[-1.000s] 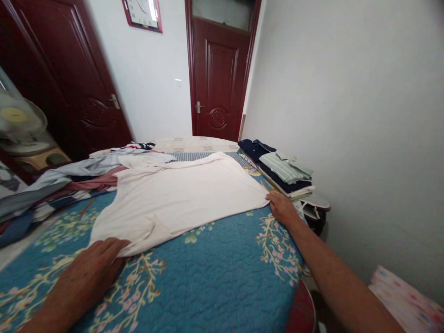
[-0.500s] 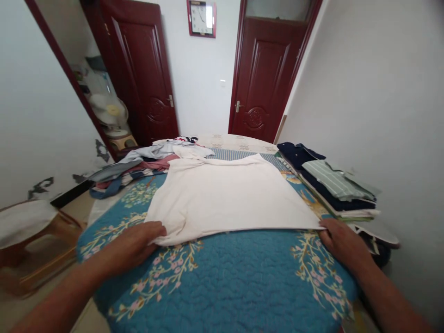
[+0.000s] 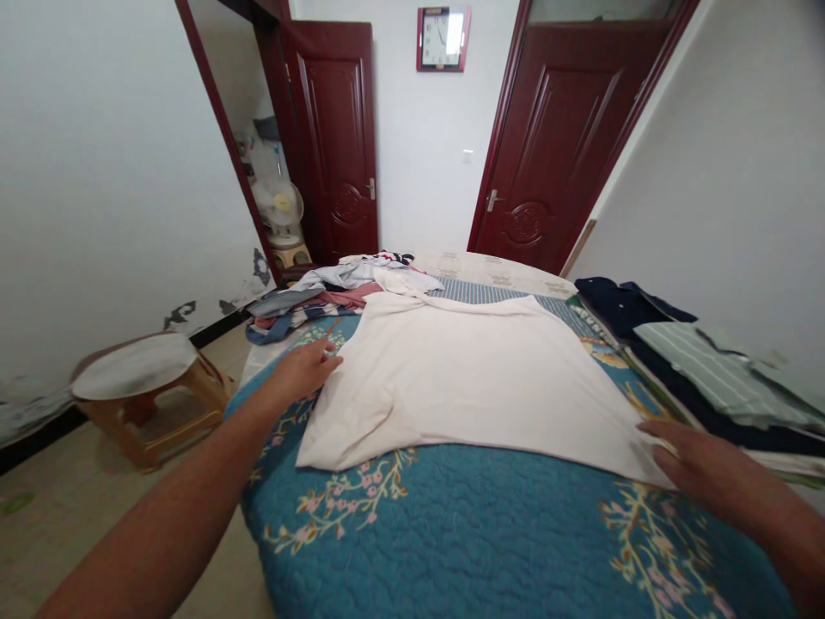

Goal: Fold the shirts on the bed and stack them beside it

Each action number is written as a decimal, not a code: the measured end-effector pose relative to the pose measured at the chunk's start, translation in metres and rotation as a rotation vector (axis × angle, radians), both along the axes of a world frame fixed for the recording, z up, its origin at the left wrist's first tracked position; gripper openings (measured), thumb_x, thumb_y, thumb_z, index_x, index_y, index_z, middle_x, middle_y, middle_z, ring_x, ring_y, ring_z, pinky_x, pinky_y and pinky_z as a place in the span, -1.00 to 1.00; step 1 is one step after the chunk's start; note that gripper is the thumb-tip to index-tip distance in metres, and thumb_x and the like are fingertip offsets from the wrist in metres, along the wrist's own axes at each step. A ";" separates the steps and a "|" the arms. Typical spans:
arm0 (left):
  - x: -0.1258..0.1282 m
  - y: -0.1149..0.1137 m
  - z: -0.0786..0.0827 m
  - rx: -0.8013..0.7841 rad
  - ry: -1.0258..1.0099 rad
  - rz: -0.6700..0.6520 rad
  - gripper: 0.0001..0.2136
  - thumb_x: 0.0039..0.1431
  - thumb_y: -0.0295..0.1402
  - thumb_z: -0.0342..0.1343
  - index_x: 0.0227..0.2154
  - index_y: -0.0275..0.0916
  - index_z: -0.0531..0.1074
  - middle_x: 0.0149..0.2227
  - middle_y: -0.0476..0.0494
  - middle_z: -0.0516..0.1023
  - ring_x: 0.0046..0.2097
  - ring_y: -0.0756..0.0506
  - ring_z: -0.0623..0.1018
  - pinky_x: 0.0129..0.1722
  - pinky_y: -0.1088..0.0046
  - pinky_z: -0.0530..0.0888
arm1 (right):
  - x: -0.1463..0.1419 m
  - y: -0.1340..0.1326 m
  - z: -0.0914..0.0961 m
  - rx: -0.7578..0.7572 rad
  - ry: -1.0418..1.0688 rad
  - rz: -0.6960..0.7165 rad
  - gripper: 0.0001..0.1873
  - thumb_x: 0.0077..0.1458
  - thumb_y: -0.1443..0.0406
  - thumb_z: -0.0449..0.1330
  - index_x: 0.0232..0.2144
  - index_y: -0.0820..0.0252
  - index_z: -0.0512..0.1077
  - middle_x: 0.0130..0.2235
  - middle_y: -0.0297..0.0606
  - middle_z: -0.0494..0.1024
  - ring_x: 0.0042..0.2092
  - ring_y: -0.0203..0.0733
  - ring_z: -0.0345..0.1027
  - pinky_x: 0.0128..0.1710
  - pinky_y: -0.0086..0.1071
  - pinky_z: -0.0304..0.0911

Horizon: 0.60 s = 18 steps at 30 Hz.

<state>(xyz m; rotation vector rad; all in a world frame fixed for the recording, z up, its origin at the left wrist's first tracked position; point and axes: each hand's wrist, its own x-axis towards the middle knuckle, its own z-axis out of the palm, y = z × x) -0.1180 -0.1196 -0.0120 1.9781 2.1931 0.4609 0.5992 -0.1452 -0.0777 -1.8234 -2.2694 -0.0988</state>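
A white shirt (image 3: pixel 477 378) lies spread flat on a bed with a blue flowered quilt (image 3: pixel 464 533). My left hand (image 3: pixel 302 370) reaches across the quilt to the shirt's left edge, its fingers stretched out and its fingertips touching the cloth near the sleeve. My right hand (image 3: pixel 699 468) rests at the shirt's near right corner, its fingers closed on the hem there. The shirt's near edge runs between my two hands.
A stack of folded clothes (image 3: pixel 702 370), dark blue and green striped, sits on the bed's right side by the wall. A heap of unfolded clothes (image 3: pixel 322 297) lies at the far left. A wooden stool (image 3: pixel 145 387) stands on the floor left of the bed, with a fan (image 3: pixel 280 206) beyond it.
My left hand let go of the near left corner and moved up along the shirt's left edge. My view swung to the left; the right hand stays at the right corner.
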 end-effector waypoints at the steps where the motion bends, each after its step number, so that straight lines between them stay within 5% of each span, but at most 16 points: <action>1: -0.003 0.013 -0.007 -0.009 -0.012 0.060 -0.56 0.27 -0.08 0.09 0.05 -0.27 0.55 -0.04 -0.32 0.69 -0.02 -0.27 0.63 -0.01 0.29 0.46 | -0.012 0.011 0.004 0.029 -0.008 0.042 -0.56 0.16 0.12 0.13 -0.05 0.09 0.68 0.02 0.00 0.71 0.02 0.23 0.63 0.12 0.09 0.52; 5: -0.003 0.046 -0.022 -0.047 -0.187 0.129 -0.58 0.10 -0.24 0.24 0.02 -0.29 0.56 -0.10 -0.26 0.69 -0.10 -0.23 0.63 -0.13 0.35 0.46 | -0.072 0.056 0.010 0.155 -0.029 0.154 -0.46 0.30 0.05 0.05 0.09 0.22 0.61 0.13 0.04 0.65 0.15 0.18 0.56 0.23 0.07 0.45; 9: -0.001 0.050 -0.029 0.002 -0.225 0.145 -0.56 0.11 -0.31 0.19 0.07 -0.31 0.54 -0.20 -0.17 0.66 -0.23 -0.15 0.61 -0.26 0.41 0.43 | -0.112 0.081 -0.017 0.254 -0.047 0.130 -0.39 0.39 0.06 -0.05 0.18 0.34 0.53 0.23 0.14 0.56 0.28 0.16 0.44 0.32 0.04 0.34; 13: -0.007 0.044 -0.032 0.005 -0.291 0.145 -0.57 0.14 -0.26 0.20 0.06 -0.31 0.54 -0.20 -0.16 0.66 -0.24 -0.13 0.60 -0.26 0.41 0.44 | -0.123 0.080 -0.044 0.254 -0.072 0.042 -0.38 0.44 0.07 -0.09 0.21 0.36 0.49 0.26 0.16 0.53 0.31 0.15 0.40 0.36 0.04 0.29; 18: -0.005 0.046 -0.031 -0.052 -0.325 0.091 -0.40 0.21 -0.04 0.18 0.20 -0.33 0.46 -0.21 -0.16 0.68 -0.24 -0.16 0.64 -0.28 0.39 0.49 | -0.133 0.068 -0.034 0.135 -0.113 -0.052 -0.38 0.46 0.09 -0.10 0.31 0.35 0.42 0.36 0.13 0.43 0.41 0.14 0.26 0.42 0.02 0.17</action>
